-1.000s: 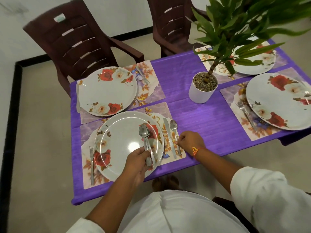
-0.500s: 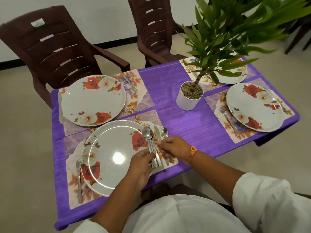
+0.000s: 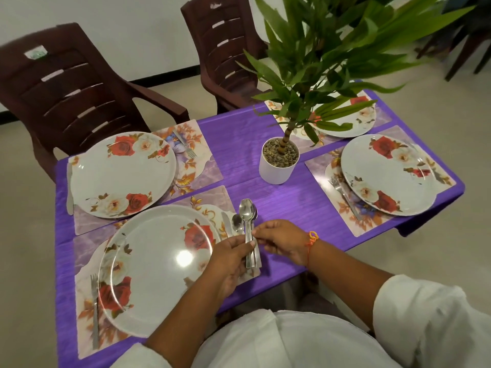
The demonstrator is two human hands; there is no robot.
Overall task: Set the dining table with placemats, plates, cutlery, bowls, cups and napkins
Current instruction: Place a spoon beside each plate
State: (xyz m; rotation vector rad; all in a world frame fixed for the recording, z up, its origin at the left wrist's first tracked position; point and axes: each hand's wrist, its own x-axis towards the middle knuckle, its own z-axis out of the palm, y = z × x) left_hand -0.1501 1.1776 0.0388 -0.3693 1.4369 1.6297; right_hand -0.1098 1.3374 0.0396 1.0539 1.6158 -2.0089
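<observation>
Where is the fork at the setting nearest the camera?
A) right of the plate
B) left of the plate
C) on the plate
B: the fork lies on the placemat along the nearest plate's left edge; the knife and one spoon lie to its right.

Head-worn, forward-down, close over table (image 3: 305,208)

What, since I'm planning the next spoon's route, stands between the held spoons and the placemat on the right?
Nothing visible. Bare purple tablecloth lies between the bundle of steel spoons in the left hand and the near-right floral placemat; the white potted plant stands farther back.
</observation>
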